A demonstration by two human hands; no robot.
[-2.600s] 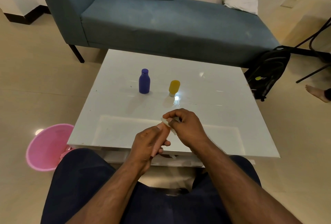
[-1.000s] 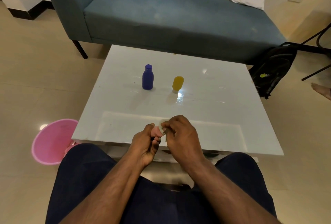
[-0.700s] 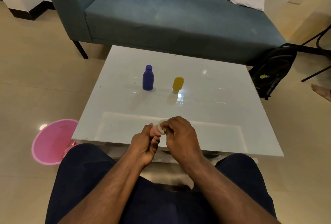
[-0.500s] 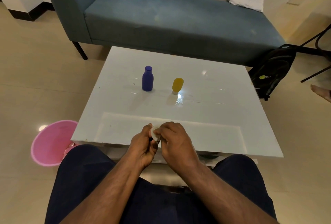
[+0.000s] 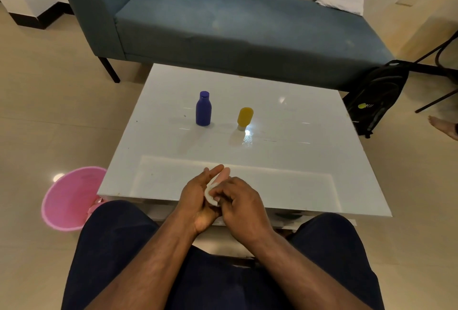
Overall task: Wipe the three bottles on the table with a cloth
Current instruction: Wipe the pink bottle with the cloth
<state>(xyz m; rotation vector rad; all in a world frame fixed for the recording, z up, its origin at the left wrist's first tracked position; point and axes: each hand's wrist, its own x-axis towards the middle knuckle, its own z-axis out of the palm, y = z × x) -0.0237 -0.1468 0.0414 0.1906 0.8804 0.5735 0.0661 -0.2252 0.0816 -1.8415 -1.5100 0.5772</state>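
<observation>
A blue bottle [image 5: 203,109] stands upright mid-table. To its right a yellow bottle [image 5: 244,117] stands on its pale cap. My two hands meet at the near edge of the white table [image 5: 297,161]. My left hand [image 5: 198,198] has its fingers stretched forward, palm turned right. A small white wad that looks like the cloth [image 5: 210,195] lies against that palm. My right hand [image 5: 241,207] curls its fingers onto the wad and pinches it. I cannot make out a third bottle; anything else between my palms is hidden.
A pink bucket [image 5: 69,198] stands on the floor left of the table. A blue-grey sofa [image 5: 235,24] runs along the far side, with a black backpack [image 5: 376,96] at the right. Someone's bare foot [image 5: 443,127] shows at the right edge. My knees press against the near table edge.
My left fingers, curled half a second ago, are stretched out straight. Both hands have kept working on the white wad at the near edge. The blue and yellow bottles have not moved.
</observation>
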